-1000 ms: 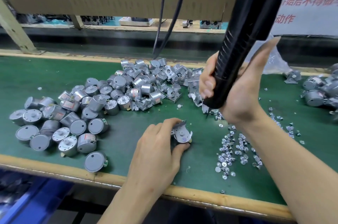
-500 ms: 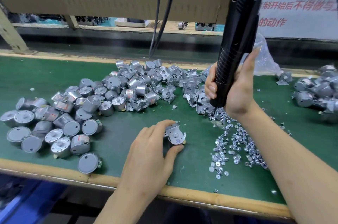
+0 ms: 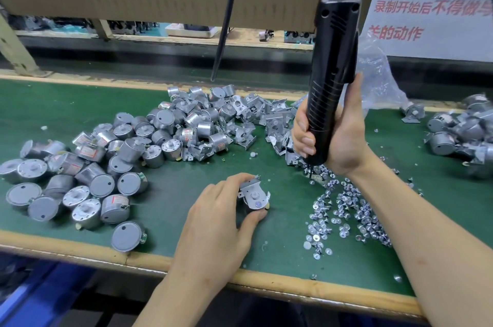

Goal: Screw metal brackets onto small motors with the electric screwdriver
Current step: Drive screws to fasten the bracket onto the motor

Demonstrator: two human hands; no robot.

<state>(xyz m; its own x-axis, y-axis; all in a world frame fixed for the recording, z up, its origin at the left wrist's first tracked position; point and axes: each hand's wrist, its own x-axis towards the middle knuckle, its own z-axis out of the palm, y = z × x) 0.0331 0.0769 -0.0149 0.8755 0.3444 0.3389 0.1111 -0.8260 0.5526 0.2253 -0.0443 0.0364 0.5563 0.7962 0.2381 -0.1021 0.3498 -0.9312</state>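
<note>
Left hand (image 3: 213, 222) curls round the bracketed motor (image 3: 254, 197) on the green counter (image 3: 173, 193), thumb at the near side, fingers on the far side. The motor body is mostly hidden under my fingers and only the bracket top w/ the shaft hub shows. Can't tell if a screw sits in it.

Right hand (image 3: 344, 137) is wrapped round the lower grip of the electric screwdriver (image 3: 333, 65). The bit tip is thin and dark, hard to pick out vs the loose screws (image 3: 346, 209) it pokes into at their far edge. The driver's cord and hanger run out of the top of the frame.

The pile of bare motors (image 3: 106, 166) lies left and the spare brackets (image 3: 272, 118) sit behind the driver, partly blocked by it. The motors at far right (image 3: 458, 134) are cut off by the frame edge and blurry. The plastic bag (image 3: 378, 81) is half behind my hand.

Vs 1 s ago the driver stands nearly upright where it leaned hard then, and its top end is now in view. Tip is down in the screws, as 0.5 s ago. Left hand hasn't shifted on the motor.
</note>
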